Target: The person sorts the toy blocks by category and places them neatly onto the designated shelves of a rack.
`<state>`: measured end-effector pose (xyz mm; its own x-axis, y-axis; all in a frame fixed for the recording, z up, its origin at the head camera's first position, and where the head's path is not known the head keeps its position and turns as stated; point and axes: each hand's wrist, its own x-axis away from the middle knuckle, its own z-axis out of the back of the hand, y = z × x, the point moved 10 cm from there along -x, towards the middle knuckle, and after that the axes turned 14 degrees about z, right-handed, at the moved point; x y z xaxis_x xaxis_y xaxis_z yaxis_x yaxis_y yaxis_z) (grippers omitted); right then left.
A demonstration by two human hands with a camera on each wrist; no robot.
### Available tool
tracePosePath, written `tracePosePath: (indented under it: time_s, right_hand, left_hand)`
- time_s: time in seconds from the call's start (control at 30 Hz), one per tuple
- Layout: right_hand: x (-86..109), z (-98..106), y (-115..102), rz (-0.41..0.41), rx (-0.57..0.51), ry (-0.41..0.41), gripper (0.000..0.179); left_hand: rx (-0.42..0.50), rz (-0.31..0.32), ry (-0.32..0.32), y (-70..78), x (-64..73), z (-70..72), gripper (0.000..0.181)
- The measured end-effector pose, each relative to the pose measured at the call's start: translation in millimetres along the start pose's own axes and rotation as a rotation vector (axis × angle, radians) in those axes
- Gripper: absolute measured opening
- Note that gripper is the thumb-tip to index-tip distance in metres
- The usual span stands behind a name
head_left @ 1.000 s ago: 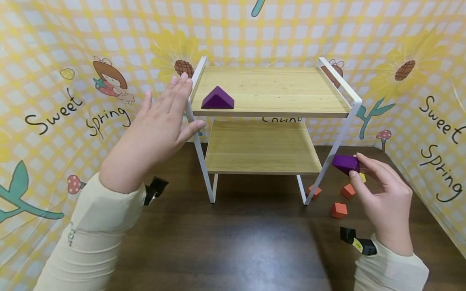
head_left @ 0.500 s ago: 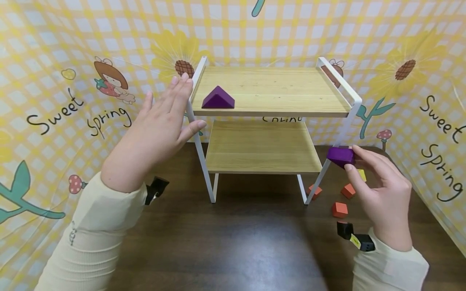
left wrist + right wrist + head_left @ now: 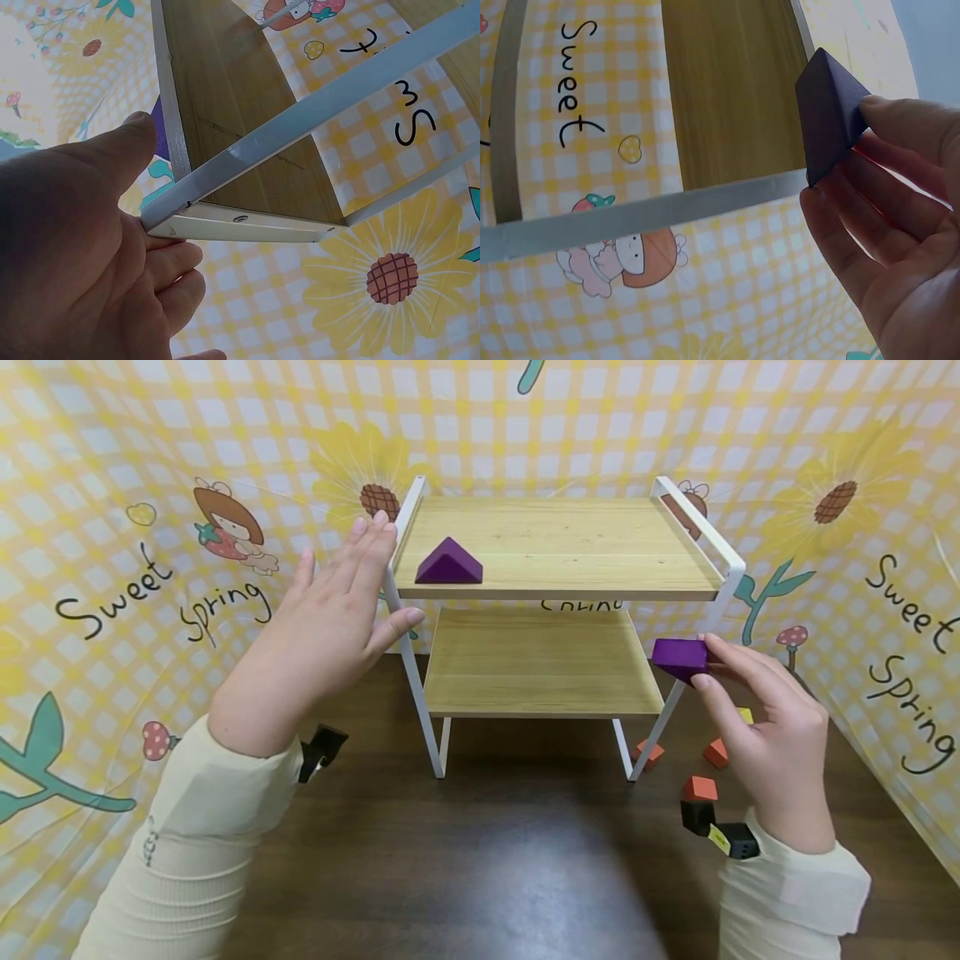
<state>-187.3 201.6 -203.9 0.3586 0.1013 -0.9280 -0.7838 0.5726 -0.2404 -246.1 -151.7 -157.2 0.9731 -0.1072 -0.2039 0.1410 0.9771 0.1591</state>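
Note:
My right hand (image 3: 772, 727) pinches a purple triangular block (image 3: 678, 657) between thumb and fingers, in front of the right post of a two-tier shelf (image 3: 570, 547). The right wrist view shows the same triangular block (image 3: 832, 116) with its pointed end up. With fingers straight, my left hand (image 3: 318, 618) lies against the shelf's upper left corner; in the left wrist view that hand (image 3: 112, 217) meets the white frame (image 3: 247, 154). A second purple triangular block (image 3: 450, 562) stands point up on the top board, near its front left corner.
Orange cubes (image 3: 701, 788) and a yellow block (image 3: 745, 716) lie on the dark table (image 3: 480, 860) at the right, partly behind the right hand. White posts (image 3: 420, 693) carry the lower board (image 3: 540, 668). A yellow checked cloth (image 3: 525, 435) surrounds the table.
My right hand has moved up and to the left with the purple triangular block. The left hand and the block on the top board have stayed in place.

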Motion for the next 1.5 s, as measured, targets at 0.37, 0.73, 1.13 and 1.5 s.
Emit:
tracePosePath:
  time_s: [0.37, 0.73, 1.13, 1.5]
  right_hand:
    - [-18.7, -13, -17, 0.082, -0.018, -0.007, 0.033]
    - [-29.0, -21, -24, 0.131, -0.065, 0.028, 0.029]
    - [-42.4, -31, -31, 0.175, -0.052, 0.008, 0.033]
    - [-52.0, -36, -37, 0.227, -0.053, 0.051, 0.034]
  left_hand:
    - [0.005, -0.001, 0.002, -0.8, 0.8, -0.2, 0.079]
    - [0.005, -0.015, 0.019, -0.2, -0.2, -0.4, 0.079]
    - [0.013, -0.014, 0.027, -0.3, -0.7, -0.2, 0.08]
    - [0.018, -0.018, 0.033, 0.5, -0.3, 0.0, 0.079]
